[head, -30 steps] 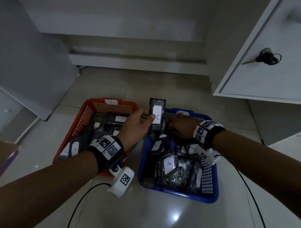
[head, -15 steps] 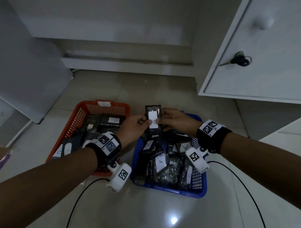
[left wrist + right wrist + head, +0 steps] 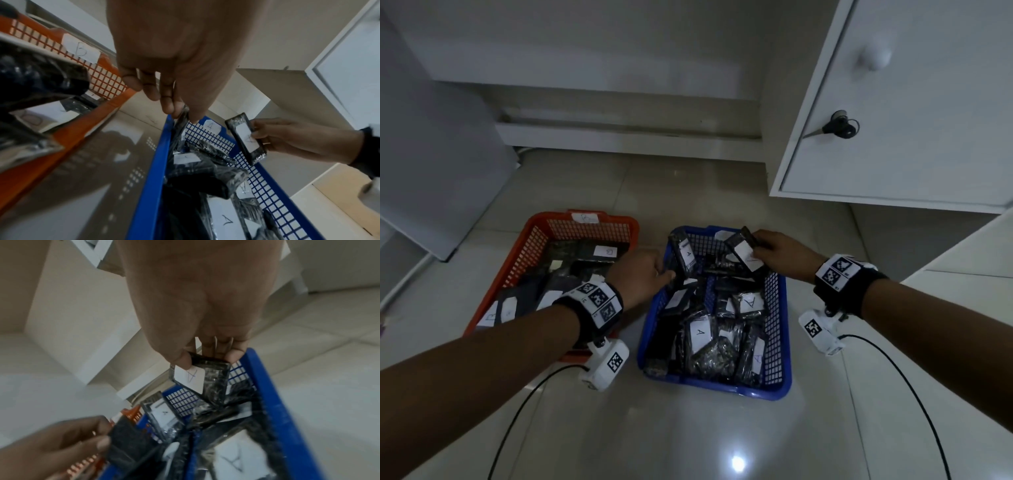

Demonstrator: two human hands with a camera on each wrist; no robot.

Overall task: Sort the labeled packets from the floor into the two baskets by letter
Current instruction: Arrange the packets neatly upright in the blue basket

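I see a glossy tiled floor (image 3: 688,428) carrying an orange basket (image 3: 524,250) and a blue basket (image 3: 777,308) side by side, just apart, two black cables (image 3: 517,411) trailing nearby.

**Three cameras over two floor baskets**

The head view looks forward and steeply down from above, taking in both forearms, the orange basket (image 3: 582,226) and the blue basket (image 3: 779,342) on the floor. The left wrist view sits low between the baskets, looking along the fingers. The right wrist view hangs close over the blue basket's far end, somewhat blurred. All three share that basket.
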